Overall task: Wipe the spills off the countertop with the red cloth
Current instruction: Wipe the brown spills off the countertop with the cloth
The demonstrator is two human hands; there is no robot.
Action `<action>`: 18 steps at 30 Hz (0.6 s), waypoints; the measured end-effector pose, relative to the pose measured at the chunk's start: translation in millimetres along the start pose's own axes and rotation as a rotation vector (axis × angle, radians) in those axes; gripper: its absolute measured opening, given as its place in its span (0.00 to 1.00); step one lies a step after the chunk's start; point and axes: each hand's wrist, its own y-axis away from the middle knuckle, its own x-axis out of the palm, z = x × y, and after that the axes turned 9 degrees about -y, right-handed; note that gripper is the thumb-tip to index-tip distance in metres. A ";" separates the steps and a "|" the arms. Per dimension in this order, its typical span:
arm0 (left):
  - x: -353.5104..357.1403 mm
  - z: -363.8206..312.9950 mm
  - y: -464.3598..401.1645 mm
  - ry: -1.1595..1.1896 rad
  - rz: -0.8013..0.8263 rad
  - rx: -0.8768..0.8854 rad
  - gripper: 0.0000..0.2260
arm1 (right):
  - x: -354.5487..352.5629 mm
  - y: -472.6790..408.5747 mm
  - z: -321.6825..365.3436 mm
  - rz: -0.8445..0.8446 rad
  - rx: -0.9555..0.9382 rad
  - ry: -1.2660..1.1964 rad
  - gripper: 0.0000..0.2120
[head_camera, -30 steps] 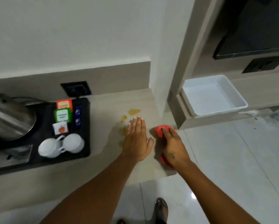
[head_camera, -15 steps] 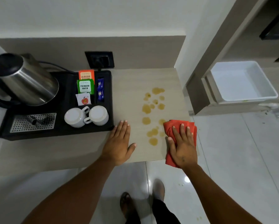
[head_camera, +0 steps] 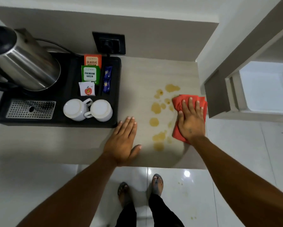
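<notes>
Our right hand (head_camera: 190, 121) pressed flat on the folded red cloth (head_camera: 189, 99), amber spills (head_camera: 158, 115) just left, running near-to-far; left hand (head_camera: 123, 141) lay open.

Dim indoor light; glare spots on the glossy floor (head_camera: 186, 173) (lamps overhead), soft focus, edges bowed by wide-angle distortion.

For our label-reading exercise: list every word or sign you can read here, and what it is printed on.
"CLASSIC ASSAM": orange tea sachet on the black tray.
"PREMIUM GREEN": green tea sachet.
Red apple picture, its text too small to read: white sachet.
Star marks, no readable words: blue sachets.
</notes>
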 end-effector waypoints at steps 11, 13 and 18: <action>5.1 3.1 -2.8 0.019 -0.058 -0.012 0.39 | -14.0 -92.6 -7.2 0.201 -0.558 0.028 0.24; 6.7 2.4 -2.7 0.012 -0.063 -0.016 0.39 | -19.4 -112.2 -8.2 0.199 -0.507 0.030 0.27; 5.7 2.4 -0.6 0.029 -0.030 -0.035 0.39 | 1.8 -169.7 55.1 0.167 -0.515 0.052 0.23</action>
